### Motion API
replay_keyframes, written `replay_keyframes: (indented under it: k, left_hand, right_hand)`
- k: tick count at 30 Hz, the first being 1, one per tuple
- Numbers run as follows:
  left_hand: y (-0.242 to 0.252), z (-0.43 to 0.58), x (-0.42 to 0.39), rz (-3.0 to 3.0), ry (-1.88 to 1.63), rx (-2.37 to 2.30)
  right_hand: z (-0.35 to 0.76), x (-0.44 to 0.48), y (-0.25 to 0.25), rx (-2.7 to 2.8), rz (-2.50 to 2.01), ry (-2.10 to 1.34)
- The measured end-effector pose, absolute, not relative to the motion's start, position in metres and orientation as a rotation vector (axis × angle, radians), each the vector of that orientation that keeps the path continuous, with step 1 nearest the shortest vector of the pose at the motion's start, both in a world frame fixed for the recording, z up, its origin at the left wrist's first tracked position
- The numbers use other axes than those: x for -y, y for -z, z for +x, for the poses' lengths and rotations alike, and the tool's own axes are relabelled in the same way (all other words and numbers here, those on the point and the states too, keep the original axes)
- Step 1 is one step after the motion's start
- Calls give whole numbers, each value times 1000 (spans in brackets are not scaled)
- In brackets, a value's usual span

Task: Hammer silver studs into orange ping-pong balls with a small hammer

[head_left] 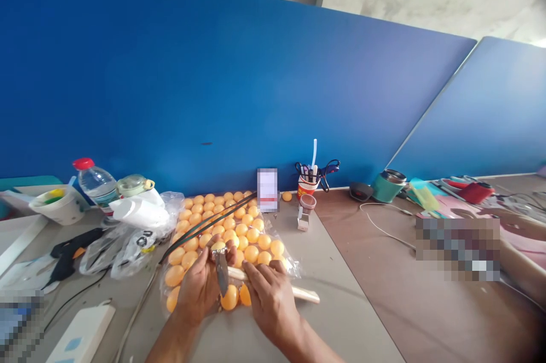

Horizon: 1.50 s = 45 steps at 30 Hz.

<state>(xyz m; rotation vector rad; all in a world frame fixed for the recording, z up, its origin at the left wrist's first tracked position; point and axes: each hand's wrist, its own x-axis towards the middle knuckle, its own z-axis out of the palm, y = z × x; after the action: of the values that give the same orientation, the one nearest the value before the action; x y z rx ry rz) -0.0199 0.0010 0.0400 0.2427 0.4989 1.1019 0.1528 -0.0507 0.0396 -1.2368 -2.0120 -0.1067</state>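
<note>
My left hand (pixel 200 283) is closed around a small shiny piece with a dark grey, blade-like flat part (pixel 222 275) hanging down from it; its exact kind I cannot make out. My right hand (pixel 273 295) grips a pale wooden stick (pixel 305 294), whose far end reaches close to the blade-like part. Whether the two touch is unclear. Beneath both hands lies a clear plastic bag of orange table tennis balls (pixel 251 253), spread flat on the desk. A dark strap (pixel 205 225) crosses the bag diagonally.
Left are a red-capped bottle (pixel 97 182), a black glue gun (pixel 74 243) and a white power strip (pixel 83 334). Behind stand a phone-like screen (pixel 268 186) and a cup of pens and cables (pixel 307 184). A green flask (pixel 389 185) and another person's arm (pixel 518 263) are right.
</note>
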Motion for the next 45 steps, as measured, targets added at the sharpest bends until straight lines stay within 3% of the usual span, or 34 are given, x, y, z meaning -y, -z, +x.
replay_keyframes:
  k: [45]
  left_hand:
    - [-40, -12, 2, 242, -1109, -506]
  right_hand:
    - [150, 51, -39, 2026, -1229, 102]
